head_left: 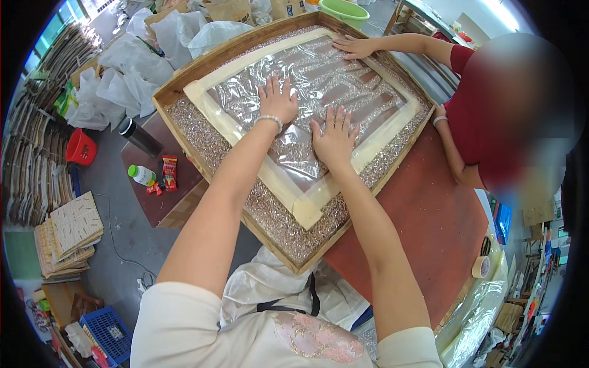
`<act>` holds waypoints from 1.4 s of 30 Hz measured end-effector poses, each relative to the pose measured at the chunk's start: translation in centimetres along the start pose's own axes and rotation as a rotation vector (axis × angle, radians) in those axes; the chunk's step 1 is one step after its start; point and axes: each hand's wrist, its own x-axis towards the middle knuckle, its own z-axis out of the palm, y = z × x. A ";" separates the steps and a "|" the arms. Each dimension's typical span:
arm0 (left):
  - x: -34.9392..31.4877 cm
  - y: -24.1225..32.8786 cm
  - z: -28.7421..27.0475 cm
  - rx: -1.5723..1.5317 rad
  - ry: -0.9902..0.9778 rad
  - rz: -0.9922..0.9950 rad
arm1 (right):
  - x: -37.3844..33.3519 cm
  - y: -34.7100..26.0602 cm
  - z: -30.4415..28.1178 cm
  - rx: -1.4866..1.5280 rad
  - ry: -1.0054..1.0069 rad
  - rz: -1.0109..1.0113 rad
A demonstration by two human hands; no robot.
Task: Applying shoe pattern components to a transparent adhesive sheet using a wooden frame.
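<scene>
My left hand, with a beaded bracelet at the wrist, lies flat with fingers spread on a clear plastic film. Nearer to me and to the right, my right hand also presses flat on the film, fingers apart. Wide cream tape borders the film. All this lies in a shallow wooden tray filled with glittering pinkish-grey granules, which show around the tape. A co-worker's hand rests on the film's far right part; the person's other hand is at the tray's right edge.
The tray sits over a reddish-brown table. On the left stand a black tumbler, a white bottle with a green cap and red packets. A tape roll lies at right. White plastic bags crowd the far left.
</scene>
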 end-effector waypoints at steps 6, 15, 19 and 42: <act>-1.2 0.3 -0.4 -0.072 0.022 0.042 | -5.0 -3.4 -1.0 0.118 -0.058 -0.321; -5.2 -4.6 -5.9 0.096 0.052 -0.194 | -5.8 -3.3 -3.1 0.097 -0.032 -0.301; -5.6 -4.9 -7.0 0.092 -0.131 -0.363 | -5.7 -3.9 -4.0 0.113 -0.058 -0.297; -3.7 -8.7 -6.7 0.028 -0.242 -0.342 | -4.2 -9.8 -2.2 0.257 -0.104 -0.639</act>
